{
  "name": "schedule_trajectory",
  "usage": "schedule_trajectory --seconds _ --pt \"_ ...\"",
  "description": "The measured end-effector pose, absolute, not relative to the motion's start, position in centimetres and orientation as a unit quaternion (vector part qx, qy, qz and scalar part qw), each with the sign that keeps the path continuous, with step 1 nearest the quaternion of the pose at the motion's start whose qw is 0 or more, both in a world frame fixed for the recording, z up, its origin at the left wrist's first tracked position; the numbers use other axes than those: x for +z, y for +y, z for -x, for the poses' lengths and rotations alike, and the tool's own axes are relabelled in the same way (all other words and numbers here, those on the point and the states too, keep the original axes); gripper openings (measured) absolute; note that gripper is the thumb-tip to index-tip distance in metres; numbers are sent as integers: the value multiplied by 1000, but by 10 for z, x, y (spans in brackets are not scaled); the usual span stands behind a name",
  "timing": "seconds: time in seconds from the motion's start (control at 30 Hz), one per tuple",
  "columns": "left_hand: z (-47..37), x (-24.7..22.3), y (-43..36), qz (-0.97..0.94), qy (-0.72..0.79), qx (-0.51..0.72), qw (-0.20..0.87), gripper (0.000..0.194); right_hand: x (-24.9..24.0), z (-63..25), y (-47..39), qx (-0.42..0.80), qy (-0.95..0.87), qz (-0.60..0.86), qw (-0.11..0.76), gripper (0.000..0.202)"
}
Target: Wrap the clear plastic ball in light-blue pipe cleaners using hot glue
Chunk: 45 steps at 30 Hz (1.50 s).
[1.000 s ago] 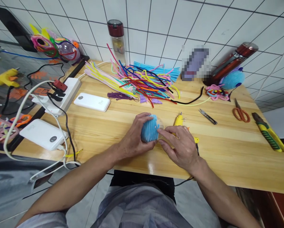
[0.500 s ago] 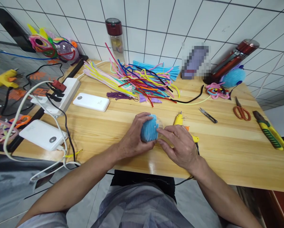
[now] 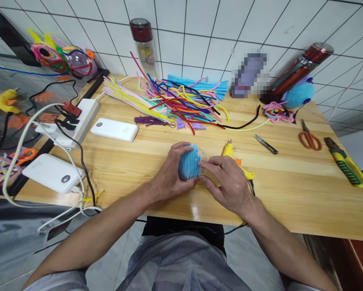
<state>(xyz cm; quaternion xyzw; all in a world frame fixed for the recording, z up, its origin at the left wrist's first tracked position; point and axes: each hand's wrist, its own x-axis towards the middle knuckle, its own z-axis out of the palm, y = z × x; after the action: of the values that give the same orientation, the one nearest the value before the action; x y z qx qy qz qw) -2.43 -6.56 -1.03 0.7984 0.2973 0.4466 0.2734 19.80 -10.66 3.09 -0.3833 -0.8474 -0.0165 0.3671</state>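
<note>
My left hand [image 3: 168, 171] wraps round a small clear ball [image 3: 189, 163], its left side covered in rows of light-blue pipe cleaner. The ball's right part is bare and see-through. From the right, my right hand [image 3: 229, 182] meets it with index finger and thumb, the index tip at the edge of the blue rows and the thumb lower down. Whether a loose pipe cleaner end lies between those fingertips is too small to tell. Just behind my right hand lies a yellow hot glue gun [image 3: 229, 149], partly hidden by it.
Beyond the ball lies a heap of coloured pipe cleaners [image 3: 184, 99]. Thread snips [image 3: 266, 144], orange-handled scissors [image 3: 310, 139] and pliers [image 3: 347, 163] lie at the right. Power banks [image 3: 115, 129] and a power strip [image 3: 81, 121] with cables are at the left. A red thermos [image 3: 299, 72] leans by the wall.
The view has shifted slightly. Both hands stay on the ball, and my right index finger has moved only a little along the edge of the blue rows.
</note>
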Motion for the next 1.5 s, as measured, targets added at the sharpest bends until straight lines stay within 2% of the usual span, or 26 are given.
schedule_trajectory --seconds 0.53,0.97,1.17,1.5 --pt "23 -11 -65 -798 298 453 264 72 26 -199 -104 -67 -865 367 337 37" --pt "24 -12 -64 -801 288 453 267 75 31 -198 -104 -97 -871 362 317 29" --pt "23 -11 -64 -799 288 456 267 74 31 -198 -103 -90 -871 364 317 35" --pt "23 -12 -64 -800 292 454 262 73 35 -199 -103 -93 -877 369 293 31"
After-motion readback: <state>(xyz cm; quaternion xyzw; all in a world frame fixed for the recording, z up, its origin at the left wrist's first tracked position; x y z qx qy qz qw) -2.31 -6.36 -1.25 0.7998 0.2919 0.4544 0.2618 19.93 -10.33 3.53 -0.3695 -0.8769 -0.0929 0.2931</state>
